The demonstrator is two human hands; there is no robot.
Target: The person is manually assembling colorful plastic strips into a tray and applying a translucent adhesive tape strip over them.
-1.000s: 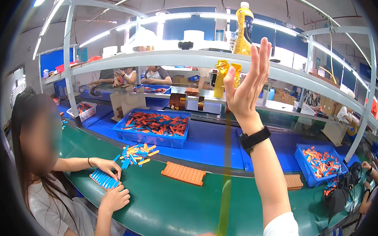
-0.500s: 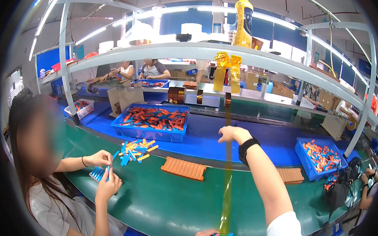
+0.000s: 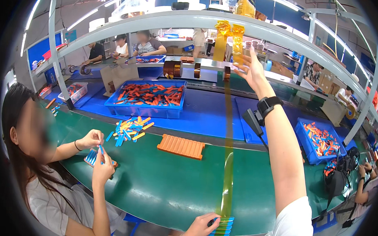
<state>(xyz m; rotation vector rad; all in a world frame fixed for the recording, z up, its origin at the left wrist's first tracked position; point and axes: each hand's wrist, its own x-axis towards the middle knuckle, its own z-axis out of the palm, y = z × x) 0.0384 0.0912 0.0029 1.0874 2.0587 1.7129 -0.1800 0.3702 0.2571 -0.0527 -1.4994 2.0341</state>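
At the lower edge, my left hand (image 3: 202, 227) is closed at the left ends of a row of blue flat strips (image 3: 223, 227). A small dark object shows at its fingers, too little of it to name. Clear amber tape (image 3: 227, 181) runs from those strips up to a tape roll (image 3: 227, 73) on the rack's bar. My right hand (image 3: 251, 72) is raised with fingers apart, holding nothing, in front of or beside gold tape pieces (image 3: 238, 40) hanging from the shelf beam. Contact with them I cannot tell. A black device (image 3: 253, 122) hangs by my right wrist.
An orange grooved tray (image 3: 181, 147) lies on the green table (image 3: 166, 183). Blue bins (image 3: 145, 110) (image 3: 321, 158) hold orange and blue strips. Leftward, a co-worker's hands (image 3: 97, 152) handle a blue strip near a loose pile (image 3: 130, 129). Wider tape rolls (image 3: 172, 69) sit on the bar.
My right hand has risen from beside the tape over the table to the hanging gold tape, its fingers spreading. The view has tilted down, showing more of my left hand.
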